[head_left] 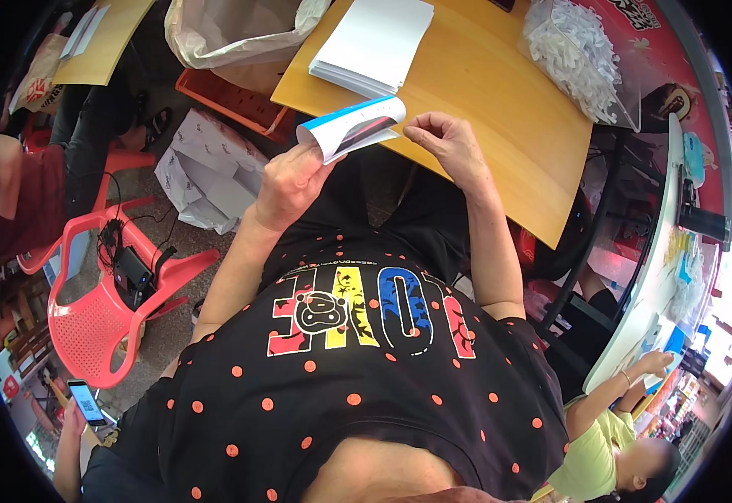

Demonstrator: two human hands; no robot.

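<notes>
My left hand (292, 186) is closed on the lower left end of a curled printed sheet (357, 120), holding it up over the near edge of the wooden table. The sheet is white with a blue band and a dark picture, bent over so that its upper part arches. A white lower flap shows beneath it. Just right of the sheet is my right hand (451, 144), thumb and fingertips pinched together, a small gap from the paper. Whether anything thin lies in that pinch cannot be made out. Behind the sheet lies a stack of white paper (374, 44).
The yellow wooden table (508, 126) bears a clear bag of white paper scraps (575, 59). Left of it are a large lined bag (240, 33), an orange crate (232, 105) and a white bag (206, 172). A red chair (89, 310) holds cabled devices. Other people sit nearby.
</notes>
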